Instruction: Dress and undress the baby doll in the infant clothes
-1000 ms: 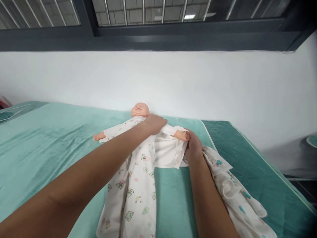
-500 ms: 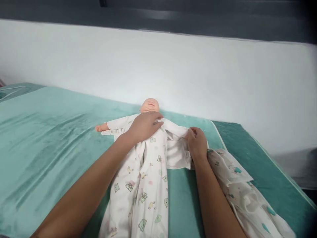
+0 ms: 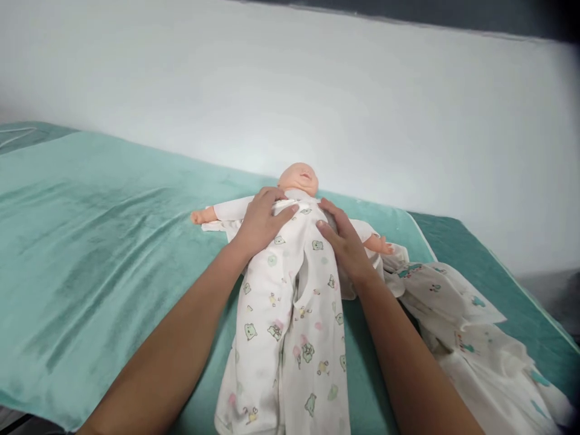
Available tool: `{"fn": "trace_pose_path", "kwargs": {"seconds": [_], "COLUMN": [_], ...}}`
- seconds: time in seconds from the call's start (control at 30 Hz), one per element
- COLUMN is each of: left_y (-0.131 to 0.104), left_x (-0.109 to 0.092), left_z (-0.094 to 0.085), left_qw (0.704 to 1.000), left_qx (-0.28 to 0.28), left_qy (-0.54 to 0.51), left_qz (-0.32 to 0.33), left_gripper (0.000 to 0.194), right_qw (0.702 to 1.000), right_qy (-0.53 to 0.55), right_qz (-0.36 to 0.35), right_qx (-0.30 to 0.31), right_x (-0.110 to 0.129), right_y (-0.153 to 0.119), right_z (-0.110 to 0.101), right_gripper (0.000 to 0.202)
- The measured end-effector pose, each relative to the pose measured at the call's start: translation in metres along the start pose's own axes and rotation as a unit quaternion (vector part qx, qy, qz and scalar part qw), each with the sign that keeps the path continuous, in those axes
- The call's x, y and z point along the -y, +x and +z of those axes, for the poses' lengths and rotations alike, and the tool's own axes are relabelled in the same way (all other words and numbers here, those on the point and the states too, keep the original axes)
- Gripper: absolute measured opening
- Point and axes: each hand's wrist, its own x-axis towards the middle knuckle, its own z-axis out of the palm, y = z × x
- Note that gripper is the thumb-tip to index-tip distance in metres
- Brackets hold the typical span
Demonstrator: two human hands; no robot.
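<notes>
A baby doll (image 3: 299, 178) lies face up, arms stretched out to both sides in white sleeves. Over its torso is spread a white baby garment (image 3: 312, 338) with two legs and a print of green bears. My left hand (image 3: 265, 220) rests on the garment's upper left edge, by the doll's chest, thumb apart from the fingers. On the opposite upper edge lies my right hand (image 3: 342, 235), its thumb and fingers also apart. Beyond my right wrist, the doll's bare hand (image 3: 379, 244) pokes out of its sleeve.
Beneath the doll is a light green sheet (image 3: 136, 254), wrinkled on the left. Other white printed baby clothes (image 3: 453, 296) are heaped at the right, beside my right forearm. Behind the doll's head rises a white wall (image 3: 272, 84).
My right hand has left the doll's sleeve end and moved inward to the garment's upper right side. My left hand has shifted to its upper left edge. The view has tilted down.
</notes>
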Motion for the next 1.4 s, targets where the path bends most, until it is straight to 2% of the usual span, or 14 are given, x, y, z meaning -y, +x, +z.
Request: {"fn": "trace_pose_path", "kwargs": {"seconds": [0.1,0.17,0.37,0.47,0.63,0.73,0.87,0.97,1.07,1.23,1.4], "left_y": [-0.004,-0.007,-0.012,-0.014,-0.02,-0.03,-0.052,-0.068,-0.08,-0.088,-0.087], "left_x": [0.001,0.0,-0.001,-0.001,-0.002,0.0,0.009,0.013,0.013,0.009,0.011], "left_z": [0.001,0.001,0.004,0.004,-0.003,-0.01,-0.025,-0.037,-0.047,-0.052,-0.044], "left_qw": [0.993,0.984,0.974,0.975,0.978,0.987,0.999,0.995,0.992,0.987,0.993], "left_qx": [-0.009,-0.026,-0.064,-0.058,-0.02,-0.013,-0.007,0.032,0.072,0.111,0.06], "left_qy": [0.056,0.09,0.131,0.149,0.171,0.141,0.037,-0.007,-0.027,-0.052,-0.02], "left_qz": [0.107,0.152,0.176,0.152,0.114,0.082,-0.027,-0.092,-0.101,-0.1,-0.103], "left_gripper": [0.01,0.012,0.023,0.026,0.032,0.036,0.039,0.036,0.034,0.039,0.034], "right_qw": [1.0,0.998,0.989,0.987,0.996,1.0,0.989,0.981,0.978,0.979,0.988], "right_qy": [-0.007,-0.029,-0.076,-0.087,-0.007,0.007,-0.032,-0.065,-0.071,-0.073,-0.053], "right_qz": [-0.023,-0.047,-0.099,-0.103,-0.035,0.02,0.1,0.103,0.086,0.102,0.091], "right_qx": [0.002,-0.018,-0.079,-0.085,-0.08,-0.022,0.103,0.149,0.176,0.161,0.117], "right_x": [0.008,0.012,0.02,0.02,0.012,0.005,-0.002,0.0,0.007,0.015,0.017], "right_y": [0.01,0.014,0.011,0.004,-0.011,-0.018,-0.028,-0.039,-0.052,-0.067,-0.068], "right_z": [0.005,0.009,0.014,0.012,0.003,-0.008,-0.026,-0.036,-0.041,-0.037,-0.025], "right_gripper": [0.047,0.046,0.038,0.04,0.053,0.054,0.054,0.046,0.036,0.048,0.033]}}
